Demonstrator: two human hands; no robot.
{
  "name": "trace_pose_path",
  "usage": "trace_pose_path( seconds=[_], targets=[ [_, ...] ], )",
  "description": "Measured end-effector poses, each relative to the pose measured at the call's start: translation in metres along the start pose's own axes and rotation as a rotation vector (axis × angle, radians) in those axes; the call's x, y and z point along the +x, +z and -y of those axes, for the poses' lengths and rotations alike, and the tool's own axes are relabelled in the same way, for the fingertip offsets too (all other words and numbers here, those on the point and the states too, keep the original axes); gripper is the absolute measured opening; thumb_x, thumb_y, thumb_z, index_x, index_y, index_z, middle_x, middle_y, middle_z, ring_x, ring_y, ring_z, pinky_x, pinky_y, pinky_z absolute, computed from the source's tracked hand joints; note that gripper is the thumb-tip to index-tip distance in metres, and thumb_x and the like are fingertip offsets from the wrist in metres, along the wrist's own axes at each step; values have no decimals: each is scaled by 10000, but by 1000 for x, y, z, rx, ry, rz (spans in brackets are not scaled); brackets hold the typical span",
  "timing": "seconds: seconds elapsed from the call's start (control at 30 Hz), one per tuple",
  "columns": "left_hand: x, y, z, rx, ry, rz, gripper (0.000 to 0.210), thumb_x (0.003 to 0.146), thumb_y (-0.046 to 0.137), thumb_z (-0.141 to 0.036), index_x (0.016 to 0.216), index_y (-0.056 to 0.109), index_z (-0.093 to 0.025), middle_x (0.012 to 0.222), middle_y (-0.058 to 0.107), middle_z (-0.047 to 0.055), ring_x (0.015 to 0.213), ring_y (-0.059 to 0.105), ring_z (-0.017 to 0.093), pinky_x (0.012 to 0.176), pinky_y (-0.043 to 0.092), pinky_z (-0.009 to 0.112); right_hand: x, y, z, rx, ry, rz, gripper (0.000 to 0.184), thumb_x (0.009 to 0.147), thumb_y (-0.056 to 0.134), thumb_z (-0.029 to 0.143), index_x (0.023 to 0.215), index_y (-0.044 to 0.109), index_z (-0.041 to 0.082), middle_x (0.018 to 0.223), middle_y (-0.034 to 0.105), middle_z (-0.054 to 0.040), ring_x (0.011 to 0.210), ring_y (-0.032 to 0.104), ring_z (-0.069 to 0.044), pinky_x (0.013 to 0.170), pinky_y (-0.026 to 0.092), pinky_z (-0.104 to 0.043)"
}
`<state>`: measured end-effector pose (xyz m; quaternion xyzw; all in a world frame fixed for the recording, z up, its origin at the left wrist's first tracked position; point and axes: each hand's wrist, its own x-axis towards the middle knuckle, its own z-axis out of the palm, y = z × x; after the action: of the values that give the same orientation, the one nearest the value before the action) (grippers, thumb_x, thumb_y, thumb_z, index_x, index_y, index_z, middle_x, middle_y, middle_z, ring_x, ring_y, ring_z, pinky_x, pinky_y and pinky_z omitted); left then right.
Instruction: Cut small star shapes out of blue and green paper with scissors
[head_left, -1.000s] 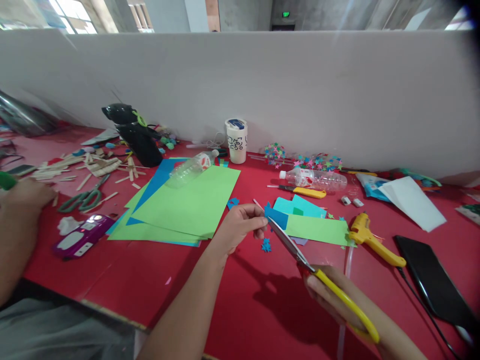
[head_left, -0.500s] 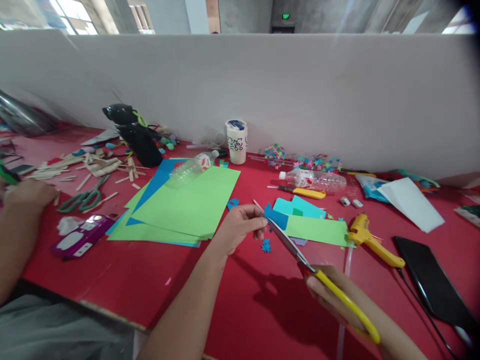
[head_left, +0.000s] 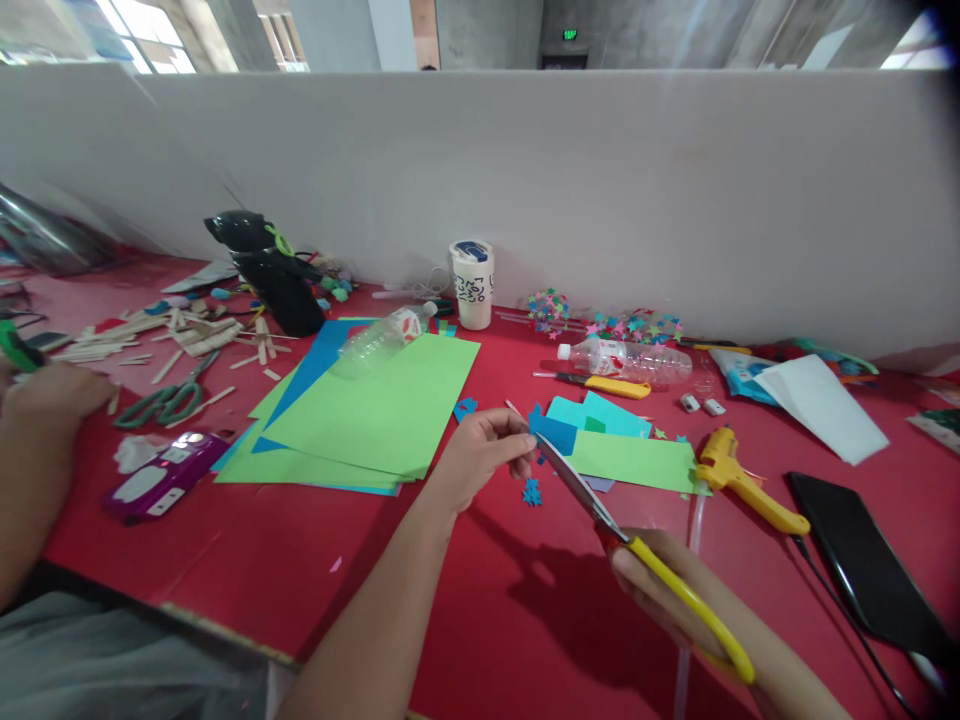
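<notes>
Left hand [head_left: 480,455] is pinching the blue paper piece [head_left: 553,432] above the red table [head_left: 480,590], fingers closed on it. Right hand [head_left: 667,595] is gripping the yellow-handled scissors [head_left: 622,540], blades meeting the paper. Green sheets [head_left: 375,410], 2 lying plastic bottles [head_left: 626,360] and a capped white cup [head_left: 472,283] are crowding behind; contents unclear.

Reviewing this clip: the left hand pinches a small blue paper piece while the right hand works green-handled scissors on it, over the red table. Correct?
Not quite. In the head view the scissors in the right hand have yellow handles, not green. The left hand does pinch the small blue paper piece over the red table.
</notes>
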<state>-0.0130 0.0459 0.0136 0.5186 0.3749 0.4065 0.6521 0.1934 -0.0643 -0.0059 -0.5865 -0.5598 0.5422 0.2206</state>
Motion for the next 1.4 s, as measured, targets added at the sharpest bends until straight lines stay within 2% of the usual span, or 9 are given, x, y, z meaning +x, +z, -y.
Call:
trace_pose_path(
  seconds=[0.27,0.47,0.7,1.1,1.4],
  targets=[
    [1,3,2,12,88,-77,110,717,621,-240,699,573,-143,528,570,-26,461,519,78,494,419,205,1,4,-5,79,17,-13,527,734,389,725,615,350,213,437,264,111,330,222,-38,313,178,-175],
    [0,11,8,-28,138,-88,113,720,619,-239,685,570,-144,554,569,-23,479,529,77,502,419,201,1,1,-1,71,-70,24,517,770,370,701,621,349,206,427,290,107,325,259,-35,329,188,-166],
    [-1,15,10,-68,129,-91,115,715,629,-243,675,579,-148,538,561,-27,469,516,72,498,414,197,1,-3,-5,67,-128,81,481,800,377,664,635,321,215,430,273,107,343,247,-44,344,182,-178],
    [-1,25,15,-93,135,-173,126,731,618,-255,678,568,-152,548,564,-30,490,520,75,528,414,209,3,12,-5,158,-58,-17,527,760,376,715,638,358,203,457,281,106,333,232,-29,323,177,-171],
    [-1,26,13,-80,111,-169,136,724,618,-261,663,554,-157,540,561,-32,484,511,81,539,413,224,1,9,-1,105,-65,-40,516,769,361,707,635,349,209,435,276,106,337,245,-41,330,186,-177]
  ],
)
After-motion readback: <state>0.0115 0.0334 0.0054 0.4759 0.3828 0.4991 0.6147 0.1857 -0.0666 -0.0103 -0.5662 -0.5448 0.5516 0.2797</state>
